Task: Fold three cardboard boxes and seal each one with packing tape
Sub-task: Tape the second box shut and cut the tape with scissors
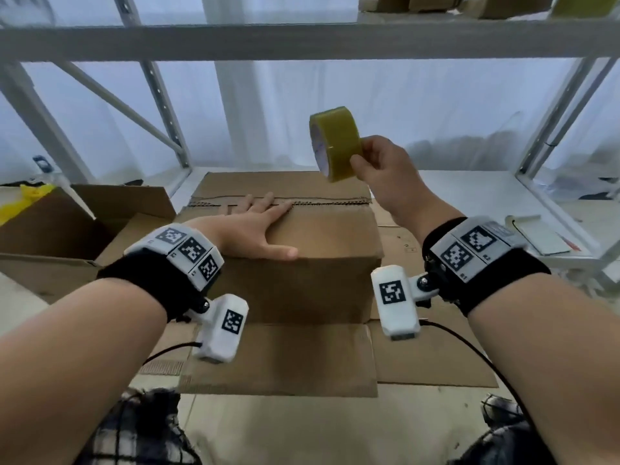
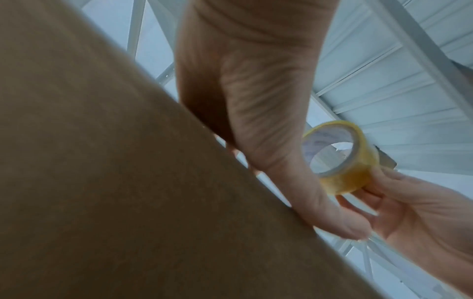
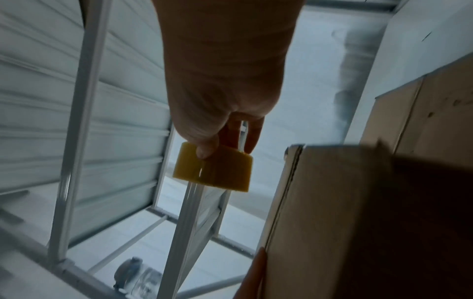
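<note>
We cannot read any brand: the white core of the tape roll (image 1: pixel 336 143) carries faint bluish print, too small to read, and the only clear marks are the black-and-white square codes on the wrist units (image 1: pixel 190 249). Our left hand (image 1: pixel 255 229) lies flat on top of the cardboard box (image 1: pixel 312 273), fingers straight and spread, the fingertips reaching the seam where the two top flaps meet, the thumb along the near top edge. Our right hand (image 1: pixel 380 161) is lifted above the far right corner of the box and pinches the yellowish roll between thumb and fingers, so the roll hangs in the air and does not touch the box. The box stands on flat cardboard sheets (image 1: pixel 432 357) on the floor, its near bottom flap lying open toward us, and another open box (image 1: pixel 63 226) sits just beside it to the left. The left wrist view alone shows through the hollow core of the roll (image 2: pixel 340 157), with the thumb of the left hand (image 2: pixel 258 125) against the box edge (image 2: pixel 128 182). The right wrist view alone shows the thumb tip (image 3: pixel 204 149) pressed on the outer face of the roll (image 3: pixel 215 172), and a plastic bottle (image 3: pixel 138 277) lying low by the white shelf frame (image 3: pixel 79 121)
</note>
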`<state>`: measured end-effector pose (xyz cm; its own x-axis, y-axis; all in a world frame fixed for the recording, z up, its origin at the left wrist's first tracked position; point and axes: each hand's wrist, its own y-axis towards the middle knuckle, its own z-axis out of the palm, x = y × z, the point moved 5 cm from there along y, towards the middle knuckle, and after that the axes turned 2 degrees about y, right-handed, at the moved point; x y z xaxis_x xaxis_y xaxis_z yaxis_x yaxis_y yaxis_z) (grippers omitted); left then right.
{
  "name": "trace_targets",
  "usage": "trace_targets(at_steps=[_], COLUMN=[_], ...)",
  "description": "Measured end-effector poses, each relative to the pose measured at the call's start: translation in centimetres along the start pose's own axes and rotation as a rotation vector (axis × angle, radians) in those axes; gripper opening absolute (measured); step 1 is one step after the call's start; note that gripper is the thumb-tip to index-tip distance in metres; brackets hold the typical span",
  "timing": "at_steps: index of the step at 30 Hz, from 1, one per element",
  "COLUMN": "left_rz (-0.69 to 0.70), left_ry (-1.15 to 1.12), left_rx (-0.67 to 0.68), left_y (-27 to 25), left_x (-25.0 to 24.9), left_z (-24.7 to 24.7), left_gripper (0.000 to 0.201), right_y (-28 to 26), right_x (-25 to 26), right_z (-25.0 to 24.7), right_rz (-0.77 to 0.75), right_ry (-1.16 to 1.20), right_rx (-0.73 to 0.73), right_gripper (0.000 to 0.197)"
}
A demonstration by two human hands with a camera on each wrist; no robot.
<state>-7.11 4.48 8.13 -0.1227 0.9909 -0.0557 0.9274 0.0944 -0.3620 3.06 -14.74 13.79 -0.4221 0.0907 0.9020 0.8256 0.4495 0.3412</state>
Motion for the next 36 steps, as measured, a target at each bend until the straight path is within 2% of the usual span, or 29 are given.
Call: trace_targets(at_steps=[3, 6, 8, 11, 13, 15, 18, 21, 24, 26, 29, 32, 34, 36], left_rz=[0.018, 0.014, 0.011, 0.015, 0.042, 0.058, -0.005, 0.050, 0.111, 0.107, 0.074, 0.008, 0.095, 0.232], left_ry=[0.056, 0.083, 0.078, 0.015, -0.108, -0.311, -0.559, -0.857, -1.062, -1.167, -1.368, -1.551, -1.599, -1.497], left_rx=[0.045, -0.075, -0.160, -0.213, -0.257, -0.343, -0.543, -0.642, -0.668, -0.671, -0.651, -0.673, -0.608, -0.543], left_y=[-1.3, -0.9, -0.4, -0.2, -0.7, -1.2, -1.9, -2.3, -2.7, -2.7, -2.7, -2.8, -2.7, -2.7], left_x=[0.8, 0.1, -0.7, -1.0, -0.4, 0.7, 2.5, 2.6, 1.8, 1.7, 1.6, 1.8, 1.3, 0.7], left_z=[0.6, 1.4, 1.6, 1.1, 0.0, -1.2, -2.6, -3.3, -3.7, -3.8, -3.9, -4.3, -4.4, -4.4], left_gripper=[0.123, 0.118, 0.115, 0.115, 0.099, 0.073, 0.045, 0.029, 0.022, 0.023, 0.025, 0.017, 0.014, 0.010], right_y=[0.0, 0.3, 0.5, 0.9, 0.6, 0.4, 0.4, 0.3, -0.3, -0.4, -0.8, -1.6, -1.5, -1.2], right_x=[-0.2, 0.1, 0.6, 0.1, -0.6, -1.3, -0.9, 0.0, 0.7, 0.7, 0.7, 1.0, 1.2, 1.2], right_z=[4.0, 5.8, 6.2, 6.6, 7.2, 7.8, 8.5, 9.7, 10.5, 10.4, 10.1, 10.3, 10.1, 9.5], right_rz=[0.122, 0.137, 0.131, 0.226, 0.339, 0.397, 0.390, 0.352, 0.291, 0.248, 0.150, 0.092, 0.105, 0.161], right_ry=[0.096, 0.002, 0.017, 0.224, 0.399, 0.521, 0.602, 0.646, 0.637, 0.627, 0.443, 0.219, 0.220, 0.293], right_rx=[0.074, -0.019, -0.080, -0.117, -0.084, -0.040, 0.012, 0.121, 0.225, 0.253, 0.334, 0.436, 0.379, 0.238], right_gripper=[0.011, 0.030, 0.030, 0.032, 0.035, 0.040, 0.035, 0.029, 0.013, 0.010, 0.015, 0.023, 0.018, 0.010])
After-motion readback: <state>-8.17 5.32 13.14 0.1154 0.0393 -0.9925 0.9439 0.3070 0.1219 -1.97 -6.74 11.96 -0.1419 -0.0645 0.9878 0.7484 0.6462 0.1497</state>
